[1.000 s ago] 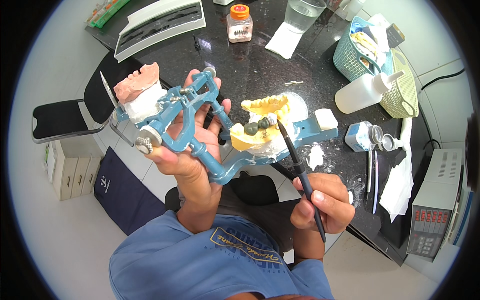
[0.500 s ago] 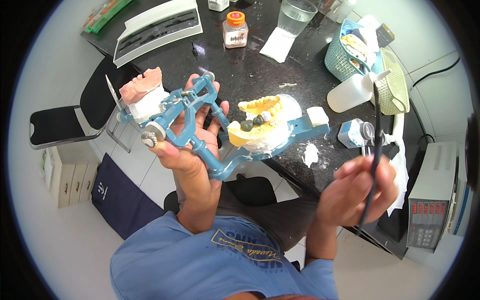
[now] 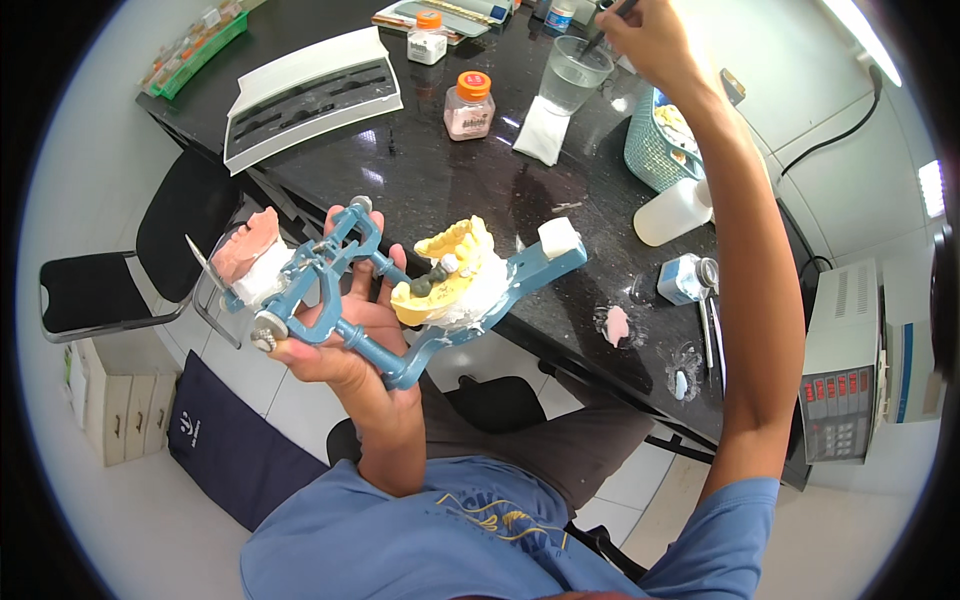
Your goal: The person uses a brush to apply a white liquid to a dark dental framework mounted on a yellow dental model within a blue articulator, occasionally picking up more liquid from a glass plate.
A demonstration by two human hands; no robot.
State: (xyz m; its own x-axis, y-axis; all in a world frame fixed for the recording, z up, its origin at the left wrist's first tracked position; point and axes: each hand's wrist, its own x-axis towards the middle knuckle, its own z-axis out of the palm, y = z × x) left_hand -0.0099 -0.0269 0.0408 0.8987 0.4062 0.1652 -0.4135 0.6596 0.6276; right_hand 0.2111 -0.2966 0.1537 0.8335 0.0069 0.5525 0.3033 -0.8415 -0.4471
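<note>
My left hand (image 3: pixel 372 325) is wrapped round a blue dental articulator (image 3: pixel 402 372), held tilted and opened out. A pink dental cast (image 3: pixel 245 248) on white plaster sits at its left end. On the right arm is a yellow dental cast (image 3: pixel 462 298) with several dark grey tooth caps (image 3: pixel 425 284) and a whitish one beside them. At the far right, my right hand (image 3: pixel 645 35) pinches a slim black brush (image 3: pixel 610 22). The brush points down into a glass of water (image 3: pixel 575 82); its tip is hard to make out.
Orange-lidded jars (image 3: pixel 470 108) and an open white case (image 3: pixel 315 98) stand on the black table. A folded tissue (image 3: pixel 542 135) lies by the glass. To the right are a teal basket (image 3: pixel 648 150), a white squeeze bottle (image 3: pixel 670 215), a small jar (image 3: pixel 682 278) and a pinkish paste patch (image 3: pixel 617 325).
My right hand has moved up and away from the near right, taking the brush to the glass. My left hand and the articulator have shifted left and slightly down in the picture.
</note>
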